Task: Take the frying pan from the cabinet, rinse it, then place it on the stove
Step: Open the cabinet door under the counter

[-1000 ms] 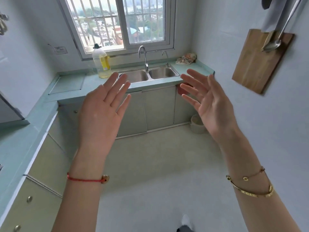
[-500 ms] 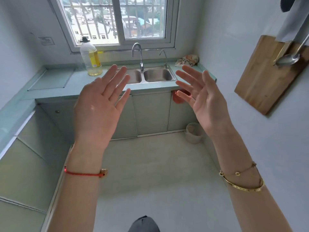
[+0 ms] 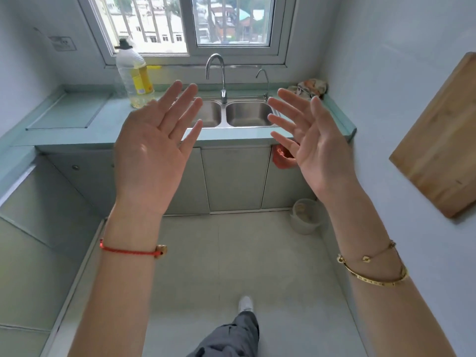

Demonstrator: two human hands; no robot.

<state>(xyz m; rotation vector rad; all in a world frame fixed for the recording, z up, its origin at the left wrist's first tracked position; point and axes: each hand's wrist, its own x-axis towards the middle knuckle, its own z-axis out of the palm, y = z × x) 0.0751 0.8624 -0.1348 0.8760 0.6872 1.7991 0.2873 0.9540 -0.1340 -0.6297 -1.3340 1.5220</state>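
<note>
Both hands, left [image 3: 152, 153] and right [image 3: 313, 140], are being held up spread wide, nothing gripped. Frying pan is not being seen; cabinet doors [image 3: 233, 176] closed, every step outstanding.

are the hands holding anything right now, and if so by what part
Nothing is held. The left hand and right hand are both raised with fingers spread, in front of the sink. No frying pan is in view.

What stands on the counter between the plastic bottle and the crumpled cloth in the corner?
In the head view, the double sink with its tall faucet and a smaller tap lies between the bottle and the cloth.
</note>
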